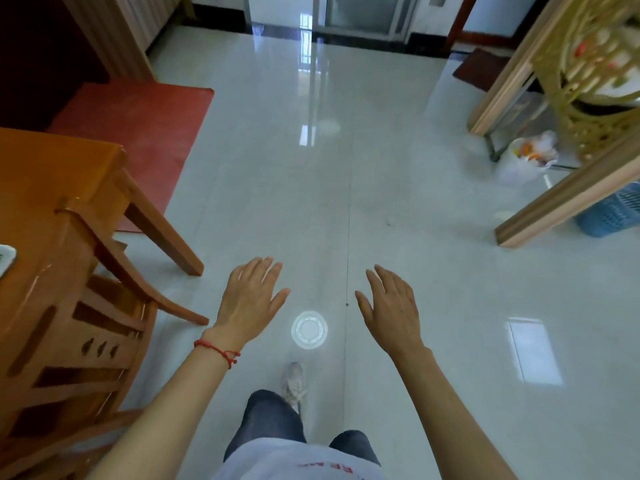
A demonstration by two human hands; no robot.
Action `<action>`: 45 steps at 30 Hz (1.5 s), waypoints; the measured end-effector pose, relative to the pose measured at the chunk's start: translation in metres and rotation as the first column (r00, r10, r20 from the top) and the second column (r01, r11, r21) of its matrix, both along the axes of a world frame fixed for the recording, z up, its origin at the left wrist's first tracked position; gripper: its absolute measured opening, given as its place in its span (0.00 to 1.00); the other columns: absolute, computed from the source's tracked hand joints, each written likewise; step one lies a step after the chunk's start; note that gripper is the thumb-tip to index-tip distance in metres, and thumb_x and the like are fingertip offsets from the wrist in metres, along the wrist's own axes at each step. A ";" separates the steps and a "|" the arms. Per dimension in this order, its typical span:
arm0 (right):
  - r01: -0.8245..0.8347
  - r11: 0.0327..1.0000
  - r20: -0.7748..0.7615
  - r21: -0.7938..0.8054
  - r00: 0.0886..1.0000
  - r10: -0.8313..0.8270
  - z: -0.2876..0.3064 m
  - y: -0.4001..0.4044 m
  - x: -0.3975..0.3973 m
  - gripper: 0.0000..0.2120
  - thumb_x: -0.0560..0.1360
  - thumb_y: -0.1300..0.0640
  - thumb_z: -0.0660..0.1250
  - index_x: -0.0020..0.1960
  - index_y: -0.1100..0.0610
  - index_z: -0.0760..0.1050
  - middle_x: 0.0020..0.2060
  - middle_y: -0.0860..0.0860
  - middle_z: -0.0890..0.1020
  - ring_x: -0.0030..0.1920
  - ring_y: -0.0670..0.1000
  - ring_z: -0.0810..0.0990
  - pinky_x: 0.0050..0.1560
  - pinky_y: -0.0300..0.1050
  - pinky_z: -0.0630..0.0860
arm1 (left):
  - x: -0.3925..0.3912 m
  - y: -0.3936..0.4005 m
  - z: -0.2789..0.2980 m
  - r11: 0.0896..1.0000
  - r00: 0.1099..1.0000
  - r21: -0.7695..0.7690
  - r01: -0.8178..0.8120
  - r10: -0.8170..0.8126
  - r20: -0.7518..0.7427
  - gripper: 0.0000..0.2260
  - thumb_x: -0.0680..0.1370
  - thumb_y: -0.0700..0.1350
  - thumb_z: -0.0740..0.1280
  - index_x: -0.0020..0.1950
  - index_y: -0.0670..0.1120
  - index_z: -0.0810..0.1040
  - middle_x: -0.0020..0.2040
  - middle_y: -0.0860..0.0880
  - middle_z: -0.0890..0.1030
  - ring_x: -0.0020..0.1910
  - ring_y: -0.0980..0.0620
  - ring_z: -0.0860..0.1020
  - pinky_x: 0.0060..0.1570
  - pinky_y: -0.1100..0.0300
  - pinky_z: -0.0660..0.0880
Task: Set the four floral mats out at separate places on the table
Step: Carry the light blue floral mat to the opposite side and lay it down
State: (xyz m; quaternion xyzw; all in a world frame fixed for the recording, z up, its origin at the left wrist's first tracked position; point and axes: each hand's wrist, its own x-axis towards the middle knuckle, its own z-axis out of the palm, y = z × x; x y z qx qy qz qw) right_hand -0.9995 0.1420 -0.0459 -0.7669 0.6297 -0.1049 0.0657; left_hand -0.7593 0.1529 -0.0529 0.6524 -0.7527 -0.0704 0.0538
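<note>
Both hands are empty, palms down, fingers spread and apart, gripping nothing. The left hand [250, 296] is held out over the floor [398, 209], with a red string bracelet [219, 351] round its wrist. The right hand [391, 308] is level with it, well apart from it, thumb pointing inward. Neither hand touches anything.

Between the 2 hands, lower down, a round white reflection of a lamp [309, 329] shines on the glossy pale tiles. Below it, a light shoe [293, 382] steps forward from a dark trouser leg [272, 422], and a pale shirt hem [298, 462] with red lettering fills the bottom edge.

To the left of the left hand stands a wooden chair [83, 341], its back towards the camera, pushed up against an orange-brown wooden table [45, 174]. Only a corner of the table shows, with 1 leg slanting down to the floor. A small pale object [6, 259] lies at the table's left edge, cut off by the frame; what it is cannot be told. No floral mat can be made out anywhere in view.

Behind the table lies a red rug [138, 133]. At far right are a gold ornate frame [588, 81], a white bag [526, 161] of rubbish on the floor beside it, and a blue basket [613, 213].
</note>
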 end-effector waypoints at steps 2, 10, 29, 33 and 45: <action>0.000 1.000 -0.007 -0.010 1.000 0.000 0.004 -0.026 0.009 0.32 0.80 0.43 0.40 0.57 0.61 0.77 0.54 0.58 0.81 0.53 0.58 0.81 0.53 0.52 0.76 | 0.010 -0.029 0.002 1.000 1.000 -0.014 0.004 -0.004 0.002 0.32 0.80 0.58 0.41 0.58 0.39 0.78 0.55 0.39 0.81 0.54 0.40 0.79 0.51 0.48 0.76; -0.046 0.998 -0.008 -0.052 0.999 0.045 0.007 -0.132 0.033 0.31 0.80 0.43 0.41 0.58 0.61 0.76 0.56 0.58 0.80 0.55 0.58 0.80 0.55 0.52 0.75 | 0.037 -0.124 0.006 0.999 0.999 -0.020 -0.039 0.039 -0.004 0.32 0.80 0.58 0.41 0.58 0.39 0.78 0.55 0.40 0.80 0.54 0.41 0.79 0.52 0.47 0.75; -0.373 0.909 -0.003 -0.184 0.925 0.379 0.021 -0.454 0.122 0.27 0.80 0.44 0.45 0.59 0.60 0.75 0.56 0.57 0.80 0.56 0.58 0.79 0.56 0.50 0.74 | 0.104 -0.368 0.026 0.940 0.942 -0.065 -0.336 0.336 -0.011 0.31 0.80 0.58 0.42 0.60 0.39 0.76 0.57 0.40 0.80 0.56 0.42 0.78 0.53 0.48 0.74; -0.421 0.892 -0.009 -0.166 0.905 0.425 0.017 -0.502 0.162 0.28 0.80 0.43 0.43 0.59 0.60 0.75 0.57 0.57 0.80 0.56 0.58 0.79 0.56 0.51 0.74 | 0.138 -0.406 0.024 0.931 0.932 -0.053 -0.361 0.361 -0.009 0.31 0.80 0.58 0.42 0.59 0.39 0.77 0.57 0.40 0.80 0.56 0.41 0.79 0.52 0.47 0.75; -0.537 0.823 -0.015 -0.185 0.839 0.543 0.026 -0.656 0.350 0.28 0.80 0.43 0.44 0.59 0.60 0.75 0.58 0.57 0.79 0.56 0.58 0.78 0.57 0.51 0.73 | 0.311 -0.528 0.032 0.850 0.852 -0.069 -0.522 0.523 0.005 0.28 0.80 0.57 0.46 0.59 0.39 0.77 0.57 0.40 0.80 0.57 0.41 0.78 0.54 0.44 0.74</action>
